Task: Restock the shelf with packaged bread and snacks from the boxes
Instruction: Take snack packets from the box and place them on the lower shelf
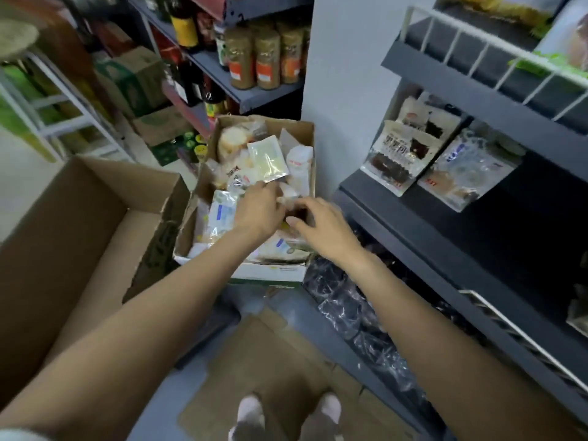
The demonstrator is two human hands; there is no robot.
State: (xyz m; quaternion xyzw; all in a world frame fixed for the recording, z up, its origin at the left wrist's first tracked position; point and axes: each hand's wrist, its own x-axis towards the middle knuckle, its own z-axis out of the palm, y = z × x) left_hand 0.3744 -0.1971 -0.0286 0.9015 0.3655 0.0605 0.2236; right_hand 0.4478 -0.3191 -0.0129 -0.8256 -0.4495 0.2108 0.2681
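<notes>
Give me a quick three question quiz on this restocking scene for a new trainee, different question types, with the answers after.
1. True or false: the big cardboard box on the left is full of packets.
2. Which hand holds the pale clear packet? A) left hand B) right hand C) neither
3. Fill in: the open box of bread and snacks stands on the ____, left of the dark shelf.

Key: 1 false, its visible inside is bare. 2 A. 3 floor.
</notes>
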